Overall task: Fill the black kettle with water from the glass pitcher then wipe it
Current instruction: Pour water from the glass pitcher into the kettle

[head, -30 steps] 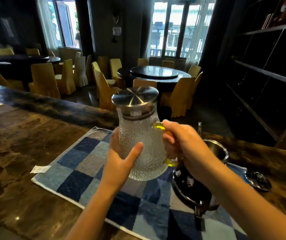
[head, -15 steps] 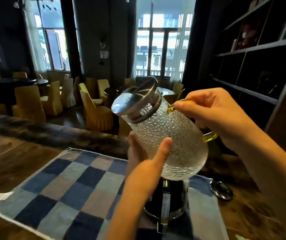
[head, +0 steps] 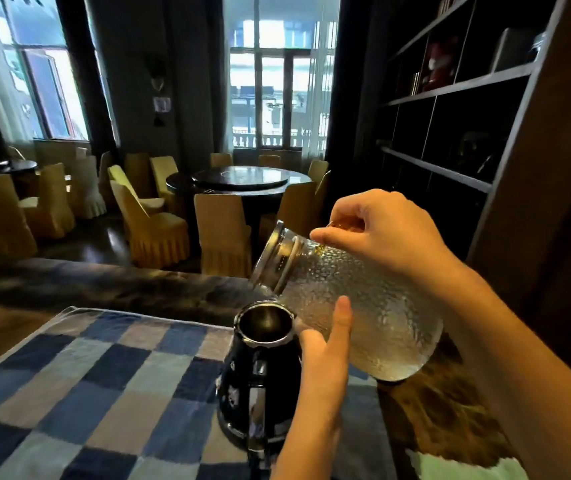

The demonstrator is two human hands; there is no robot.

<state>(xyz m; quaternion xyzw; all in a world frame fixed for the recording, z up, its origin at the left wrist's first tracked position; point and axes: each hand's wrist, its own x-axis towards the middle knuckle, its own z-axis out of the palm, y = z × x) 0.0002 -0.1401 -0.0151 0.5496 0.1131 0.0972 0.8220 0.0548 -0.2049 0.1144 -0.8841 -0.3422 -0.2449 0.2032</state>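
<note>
The black kettle stands upright with its lid off on a blue checked towel. Its round mouth is uncovered. Just above and to the right, the textured glass pitcher with a steel lid is tilted steeply left, its spout over the kettle's mouth. My right hand grips the pitcher's yellow handle from above. My left hand presses against the pitcher's underside, thumb up on the glass. I cannot make out a stream of water.
The towel lies on a dark marble counter with a raised back ledge. A dark shelf unit rises at the right. Beyond the counter are round tables and yellow-covered chairs.
The pitcher has been carried right and tipped further over, from upright to steeply tilted above the kettle's mouth. Both hands kept their hold. The view has shifted, so the kettle now shows in front.
</note>
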